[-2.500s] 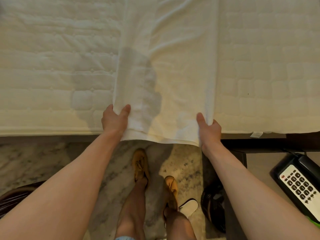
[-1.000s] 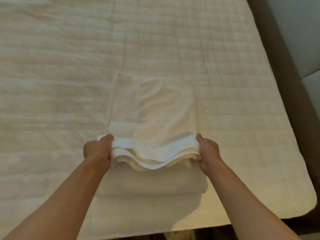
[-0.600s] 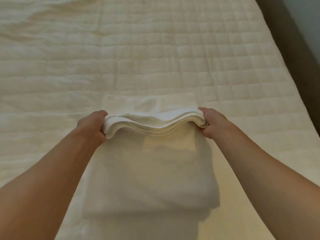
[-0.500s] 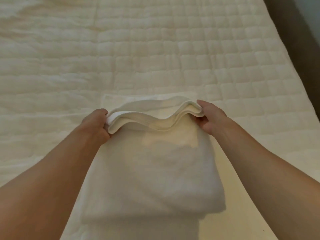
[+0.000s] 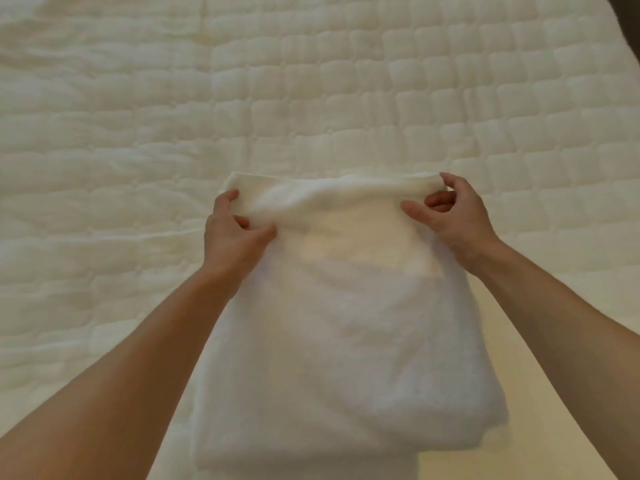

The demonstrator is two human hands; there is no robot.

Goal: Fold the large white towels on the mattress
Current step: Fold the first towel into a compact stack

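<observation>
– Quilted white mattress [image 5: 346, 81] filled the view. Where was the towel [image 5: 346, 341]?
– It lay folded flat on the mattress, between the two forearms.
– And each grip?
– The left hand [image 5: 232, 233] pinched the far edge by its left corner. The right hand [image 5: 453, 216] pinched the same edge at the right corner, with its fingers curled.
</observation>
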